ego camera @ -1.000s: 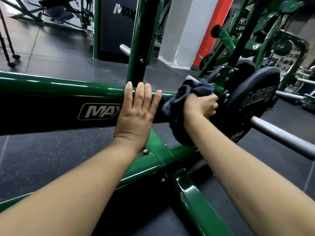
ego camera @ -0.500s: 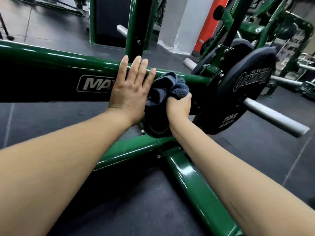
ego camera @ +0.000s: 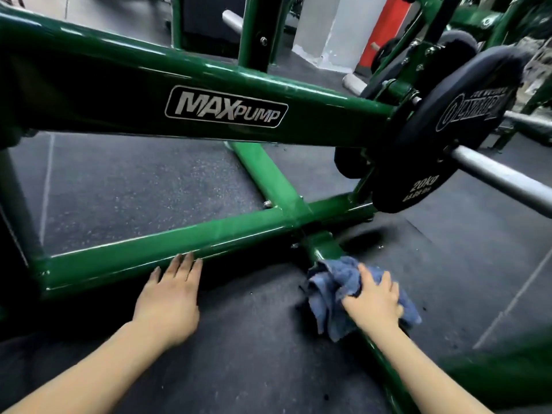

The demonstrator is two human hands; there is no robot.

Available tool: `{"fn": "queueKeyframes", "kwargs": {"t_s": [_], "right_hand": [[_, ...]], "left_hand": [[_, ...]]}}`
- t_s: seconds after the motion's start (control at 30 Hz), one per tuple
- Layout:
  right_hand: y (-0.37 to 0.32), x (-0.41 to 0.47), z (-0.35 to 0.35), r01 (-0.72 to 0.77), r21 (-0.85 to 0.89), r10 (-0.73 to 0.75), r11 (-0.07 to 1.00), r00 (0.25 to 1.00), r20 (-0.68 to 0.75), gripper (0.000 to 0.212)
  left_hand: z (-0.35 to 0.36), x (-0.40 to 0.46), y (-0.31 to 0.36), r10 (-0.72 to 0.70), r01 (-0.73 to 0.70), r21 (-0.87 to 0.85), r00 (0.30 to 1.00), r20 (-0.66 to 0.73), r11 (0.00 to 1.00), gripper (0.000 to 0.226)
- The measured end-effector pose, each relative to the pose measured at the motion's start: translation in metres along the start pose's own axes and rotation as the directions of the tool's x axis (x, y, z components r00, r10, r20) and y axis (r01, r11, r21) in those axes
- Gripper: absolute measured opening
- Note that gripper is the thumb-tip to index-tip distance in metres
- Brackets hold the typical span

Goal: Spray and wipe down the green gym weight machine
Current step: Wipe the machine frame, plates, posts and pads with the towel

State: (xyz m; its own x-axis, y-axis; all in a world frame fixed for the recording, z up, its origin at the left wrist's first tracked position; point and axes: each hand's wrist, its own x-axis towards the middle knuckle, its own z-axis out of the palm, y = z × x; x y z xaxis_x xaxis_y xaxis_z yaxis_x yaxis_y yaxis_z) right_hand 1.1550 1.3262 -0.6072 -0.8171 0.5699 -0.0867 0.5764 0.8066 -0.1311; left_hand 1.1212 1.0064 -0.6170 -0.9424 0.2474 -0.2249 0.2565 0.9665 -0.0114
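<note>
The green weight machine frame (ego camera: 125, 85) crosses the view, its upper beam marked MAXPUMP. A low floor bar (ego camera: 167, 243) runs left to right and meets a second bar coming toward me. My right hand (ego camera: 373, 300) presses a crumpled blue cloth (ego camera: 331, 282) down on that near bar, fingers curled over the cloth. My left hand (ego camera: 170, 297) lies flat on the floor, its straight fingertips touching the low bar's front side. No spray bottle is in view.
A black 20kg plate (ego camera: 442, 135) hangs on a steel sleeve (ego camera: 501, 177) at the right. Dark rubber flooring (ego camera: 134, 180) lies under the frame. A white and red pillar (ego camera: 343, 28) and more green machines stand behind.
Both hands dropped from the upper MAXPUMP beam to the floor-level bars. The cloth moved down with my right hand onto the near bar; my left hand now rests by the low cross bar.
</note>
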Motion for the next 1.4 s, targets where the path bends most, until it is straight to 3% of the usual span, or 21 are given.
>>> {"fn": "queueKeyframes", "kwargs": {"t_s": [0.07, 0.3, 0.47, 0.8, 1.03, 1.17, 1.3, 1.4], "right_hand": [[0.002, 0.001, 0.026, 0.036, -0.182, -0.010, 0.983, 0.990, 0.138, 0.092], [-0.037, 0.052, 0.039, 0.154, -0.393, -0.162, 0.906, 0.987, 0.013, 0.097], [-0.027, 0.049, 0.042, 0.246, -0.391, -0.282, 0.887, 0.959, -0.037, 0.089], [0.085, -0.048, 0.053, 0.153, -0.425, -0.221, 0.892, 0.969, -0.115, 0.094], [0.006, 0.013, 0.051, 0.141, -0.350, -0.205, 0.926, 0.966, -0.154, 0.083], [-0.039, 0.064, 0.048, 0.218, -0.200, -0.253, 0.955, 0.953, -0.169, 0.075], [-0.082, 0.114, 0.041, 0.308, 0.035, -0.292, 0.951, 0.929, -0.228, 0.074], [-0.117, 0.128, 0.050, 0.267, 0.025, -0.255, 0.963, 0.942, -0.220, 0.071]], "left_hand": [[0.001, 0.011, 0.003, -0.039, 0.039, -0.008, 0.998, 0.042, 0.999, 0.080], [0.018, 0.033, -0.009, -0.158, 0.155, 0.030, 0.968, 0.197, 0.987, 0.076], [0.019, 0.028, -0.025, -0.098, 0.086, 0.074, 0.978, 0.186, 0.994, 0.078], [0.013, 0.028, -0.037, -0.036, 0.036, 0.005, 0.973, 0.230, 0.999, 0.081], [0.009, 0.043, -0.007, -0.135, 0.132, 0.049, 0.988, 0.068, 0.990, 0.073], [0.018, 0.051, -0.007, -0.151, 0.147, 0.039, 0.978, 0.147, 0.988, 0.081], [0.024, 0.049, -0.008, -0.132, 0.130, 0.030, 0.988, 0.074, 0.991, 0.086], [0.025, 0.048, -0.006, -0.120, 0.119, 0.028, 0.991, 0.060, 0.993, 0.090]]}}
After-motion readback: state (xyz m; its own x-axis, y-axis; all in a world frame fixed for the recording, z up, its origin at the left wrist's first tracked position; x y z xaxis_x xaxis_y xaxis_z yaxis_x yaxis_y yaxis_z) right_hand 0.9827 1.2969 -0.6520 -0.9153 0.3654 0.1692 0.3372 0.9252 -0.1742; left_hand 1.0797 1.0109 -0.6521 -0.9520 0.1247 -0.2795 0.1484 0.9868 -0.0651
